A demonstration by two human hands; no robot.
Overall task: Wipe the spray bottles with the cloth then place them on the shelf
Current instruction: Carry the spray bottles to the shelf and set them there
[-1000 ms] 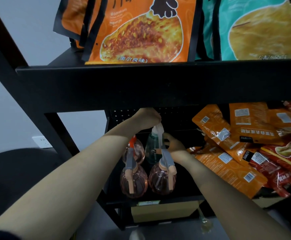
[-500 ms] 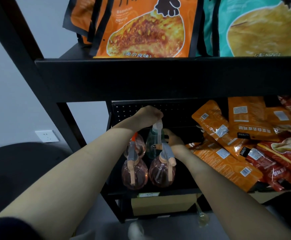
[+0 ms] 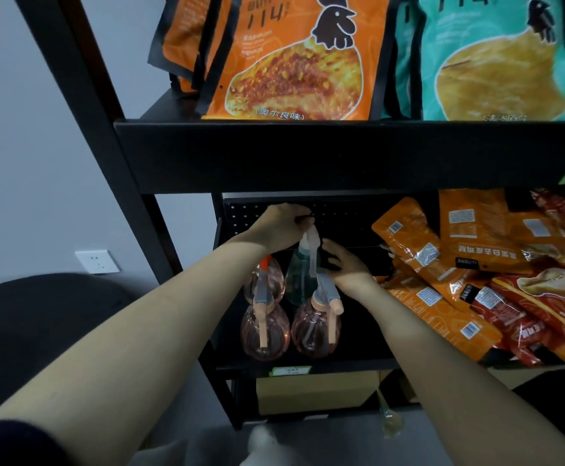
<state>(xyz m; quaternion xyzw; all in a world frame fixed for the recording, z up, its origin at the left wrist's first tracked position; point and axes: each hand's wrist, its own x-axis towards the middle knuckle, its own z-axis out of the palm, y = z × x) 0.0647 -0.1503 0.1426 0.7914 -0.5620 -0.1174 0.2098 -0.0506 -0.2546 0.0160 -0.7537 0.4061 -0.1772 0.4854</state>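
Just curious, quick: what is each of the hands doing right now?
Left hand: holds the white spray head of the teal bottle.
Right hand: fingers straight, against the teal bottle's side, open.

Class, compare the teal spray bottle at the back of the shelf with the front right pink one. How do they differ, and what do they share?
The teal spray bottle has a white trigger head; the front right pink bottle has a peach and grey one. The left hand grips the teal bottle's head and the right hand is at its side; the pink bottle is untouched. Teal stands behind, pink in front. Both are see-through, upright, on the same shelf.
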